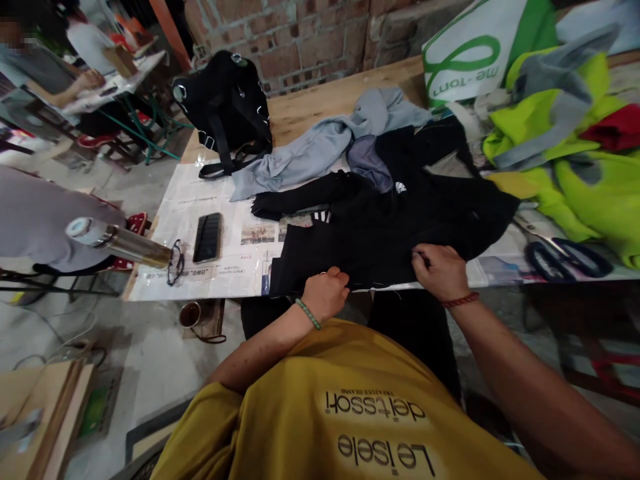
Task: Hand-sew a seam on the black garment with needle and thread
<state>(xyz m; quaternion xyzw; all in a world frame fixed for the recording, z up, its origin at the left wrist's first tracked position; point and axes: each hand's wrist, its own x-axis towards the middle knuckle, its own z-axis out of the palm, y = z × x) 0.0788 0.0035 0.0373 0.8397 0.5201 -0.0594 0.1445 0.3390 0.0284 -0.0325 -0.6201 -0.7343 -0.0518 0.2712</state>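
Note:
A black garment (380,233) lies spread along the front edge of the table, with small white marks on it. My left hand (326,293), with a green bead bracelet at the wrist, is closed on the garment's near edge. Further right, my right hand (440,270), with a red bracelet, has its fingers curled and pinches the same cloth. Both fingertips are partly hidden. Behind the black garment lies a crumpled grey cloth (320,143). Dark-handled scissors (565,257) rest to the right of my right hand.
On the newspaper-covered table (225,280) are a phone (207,237), a flask (120,241) and a black bag (225,107). Yellow-green cloth (560,147) is heaped at the right, near a white and green bag (480,53). People sit at the left. A cup (191,315) stands below the table edge.

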